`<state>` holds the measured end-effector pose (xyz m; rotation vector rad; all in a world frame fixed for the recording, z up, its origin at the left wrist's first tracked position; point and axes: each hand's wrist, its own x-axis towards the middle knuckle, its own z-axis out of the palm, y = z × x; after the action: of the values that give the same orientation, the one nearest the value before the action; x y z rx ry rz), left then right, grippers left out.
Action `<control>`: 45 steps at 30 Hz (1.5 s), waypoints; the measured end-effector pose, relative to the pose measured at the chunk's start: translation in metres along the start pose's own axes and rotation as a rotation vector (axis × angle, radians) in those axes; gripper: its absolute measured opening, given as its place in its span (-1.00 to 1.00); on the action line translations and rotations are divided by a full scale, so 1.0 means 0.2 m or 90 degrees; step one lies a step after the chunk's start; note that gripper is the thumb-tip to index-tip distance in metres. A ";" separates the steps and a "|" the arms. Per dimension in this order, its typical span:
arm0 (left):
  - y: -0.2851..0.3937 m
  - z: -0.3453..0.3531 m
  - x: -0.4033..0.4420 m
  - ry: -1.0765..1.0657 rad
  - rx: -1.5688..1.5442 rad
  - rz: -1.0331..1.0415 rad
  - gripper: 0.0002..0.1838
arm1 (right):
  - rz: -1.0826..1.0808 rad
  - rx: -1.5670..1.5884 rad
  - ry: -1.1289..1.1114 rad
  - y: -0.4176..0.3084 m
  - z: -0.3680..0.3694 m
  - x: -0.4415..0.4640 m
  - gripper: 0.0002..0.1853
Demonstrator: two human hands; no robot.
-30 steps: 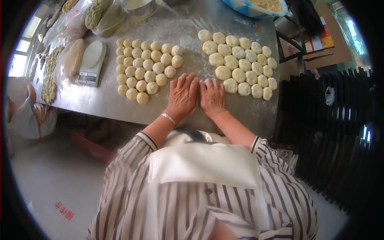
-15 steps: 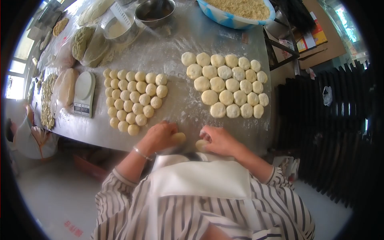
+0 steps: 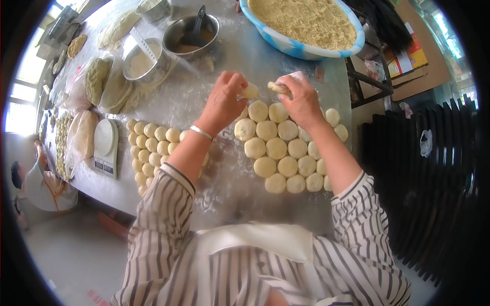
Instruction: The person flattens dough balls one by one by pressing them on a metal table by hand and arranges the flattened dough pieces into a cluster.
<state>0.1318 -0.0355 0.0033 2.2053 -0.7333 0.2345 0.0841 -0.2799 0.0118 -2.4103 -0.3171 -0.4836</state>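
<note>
My left hand [image 3: 224, 99] is closed, with a pale dough piece [image 3: 249, 91] between its fingers. Opposite it, my right hand [image 3: 301, 99] pinches another dough piece [image 3: 278, 88], seen edge-on and rather flat. Both hands are raised near the far rows of larger, flattened dough rounds [image 3: 276, 148], and the right hand and forearm hide some of them. To the left lie rows of smaller dough balls [image 3: 151, 144], partly covered by my left forearm. A gap separates the two held pieces.
Beyond my hands stands a blue-and-white basin [image 3: 301, 51] of crumbly yellow filling. A metal bowl [image 3: 176, 50] with a dark scoop and a bowl of flour [image 3: 145, 71] are at the back left. A kitchen scale [image 3: 105, 148] sits left. Black trays [image 3: 408, 178] are stacked right. Another person sits far left.
Both hands have moved from the table's near edge forward to the far rows of dough rounds, each still holding a dough piece. The camera view has shifted, showing more of the basin.
</note>
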 end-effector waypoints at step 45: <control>0.23 -0.69 -1.11 -0.093 0.048 -0.325 -0.67 | -0.031 0.092 -0.256 -0.84 0.46 -0.51 -0.39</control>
<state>-0.0659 0.1370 0.0394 2.4155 -0.2185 -0.1608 -0.0405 -0.1042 -0.0043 -2.3478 -0.5645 0.0097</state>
